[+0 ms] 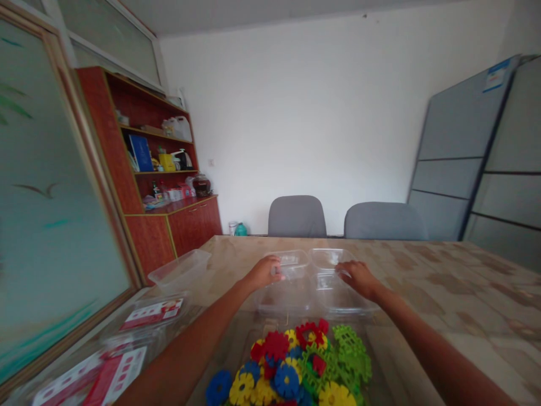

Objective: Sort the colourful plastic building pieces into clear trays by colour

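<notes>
Several clear plastic containers stand close together on the table in two rows ahead of me. My left hand [268,272] has its fingers curled on the outer rim of the far left container [292,257]. Across from it, my right hand [358,277] grips the outer rim of the far right container [325,257]. The near left container [283,299] and the near right container [342,301] sit just in front of them. Closer to me lies a heap of toothed plastic pieces: blue discs [287,381], red gears [276,345], yellow flowers [242,389] and green squares [349,343].
To the left on the patterned table [443,282] are another clear container [181,270] and clear packs with red and white labels [154,313]. Grey chairs [297,217] line the far edge. A red-brown shelf unit [169,225] and grey cabinets [450,152] stand behind.
</notes>
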`<act>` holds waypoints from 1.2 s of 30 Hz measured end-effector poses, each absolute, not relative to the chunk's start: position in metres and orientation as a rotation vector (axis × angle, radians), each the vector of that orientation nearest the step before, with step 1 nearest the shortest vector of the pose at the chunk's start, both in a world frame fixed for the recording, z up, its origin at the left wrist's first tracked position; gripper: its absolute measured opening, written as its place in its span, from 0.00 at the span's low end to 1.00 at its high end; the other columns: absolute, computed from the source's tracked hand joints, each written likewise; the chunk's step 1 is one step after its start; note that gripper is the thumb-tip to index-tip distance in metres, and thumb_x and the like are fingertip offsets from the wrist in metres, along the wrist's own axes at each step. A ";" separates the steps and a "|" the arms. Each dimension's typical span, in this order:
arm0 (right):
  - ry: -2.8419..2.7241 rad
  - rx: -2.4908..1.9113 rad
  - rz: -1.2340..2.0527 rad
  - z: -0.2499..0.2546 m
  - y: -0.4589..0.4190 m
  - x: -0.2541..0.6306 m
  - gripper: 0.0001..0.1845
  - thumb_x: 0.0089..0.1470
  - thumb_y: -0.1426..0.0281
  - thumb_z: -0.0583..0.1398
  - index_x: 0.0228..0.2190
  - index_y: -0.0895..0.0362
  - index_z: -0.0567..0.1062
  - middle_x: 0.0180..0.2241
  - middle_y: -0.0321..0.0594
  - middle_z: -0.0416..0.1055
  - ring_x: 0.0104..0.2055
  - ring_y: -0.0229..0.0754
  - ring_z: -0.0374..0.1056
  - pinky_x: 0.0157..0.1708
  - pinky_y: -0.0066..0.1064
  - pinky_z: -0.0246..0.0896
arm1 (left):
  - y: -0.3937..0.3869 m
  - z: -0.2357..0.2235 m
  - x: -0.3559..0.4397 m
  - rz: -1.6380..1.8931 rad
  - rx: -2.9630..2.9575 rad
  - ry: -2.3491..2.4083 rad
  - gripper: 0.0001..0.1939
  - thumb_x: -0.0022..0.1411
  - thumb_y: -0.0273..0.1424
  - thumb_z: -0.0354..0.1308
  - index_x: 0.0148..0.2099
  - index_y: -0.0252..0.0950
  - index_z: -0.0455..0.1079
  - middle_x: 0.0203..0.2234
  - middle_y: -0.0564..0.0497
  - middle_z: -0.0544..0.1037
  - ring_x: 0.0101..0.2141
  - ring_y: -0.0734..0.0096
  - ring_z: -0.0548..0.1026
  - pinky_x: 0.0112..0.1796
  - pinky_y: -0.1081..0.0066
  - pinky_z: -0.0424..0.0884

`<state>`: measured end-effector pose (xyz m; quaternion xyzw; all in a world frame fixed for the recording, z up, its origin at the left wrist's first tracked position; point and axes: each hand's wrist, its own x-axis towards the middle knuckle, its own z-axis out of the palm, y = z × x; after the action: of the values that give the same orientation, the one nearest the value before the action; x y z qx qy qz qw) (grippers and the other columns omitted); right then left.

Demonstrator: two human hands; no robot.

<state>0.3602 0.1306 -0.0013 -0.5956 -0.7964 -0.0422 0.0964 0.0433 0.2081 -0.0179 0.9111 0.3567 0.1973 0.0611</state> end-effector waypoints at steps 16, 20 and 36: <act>-2.344 -1.692 -0.181 -0.005 0.126 0.377 0.19 0.62 0.68 0.48 0.44 0.54 0.76 0.43 0.46 0.77 0.45 0.50 0.69 0.47 0.42 0.56 | 0.192 0.000 0.088 0.332 2.851 1.107 0.13 0.66 0.34 0.56 0.50 0.33 0.68 0.46 0.46 0.72 0.43 0.62 0.73 0.44 0.56 0.71; -2.327 -1.679 -0.170 -0.008 0.124 0.381 0.19 0.62 0.65 0.47 0.45 0.53 0.75 0.46 0.45 0.76 0.47 0.51 0.69 0.48 0.43 0.56 | 0.189 0.001 0.088 0.333 2.851 1.165 0.13 0.66 0.33 0.55 0.50 0.33 0.68 0.46 0.46 0.73 0.43 0.62 0.73 0.43 0.57 0.72; -2.044 -1.521 -0.124 0.003 0.086 0.382 0.23 0.61 0.62 0.45 0.48 0.56 0.73 0.47 0.47 0.75 0.49 0.51 0.70 0.50 0.44 0.62 | 0.181 0.018 0.024 0.514 2.828 1.432 0.15 0.66 0.33 0.55 0.53 0.35 0.66 0.51 0.45 0.70 0.50 0.58 0.70 0.50 0.51 0.66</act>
<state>0.3818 0.0856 0.0034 -0.5705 -0.7666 -0.0464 0.2911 0.0240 0.1809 0.0175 0.8801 0.4456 0.1599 -0.0349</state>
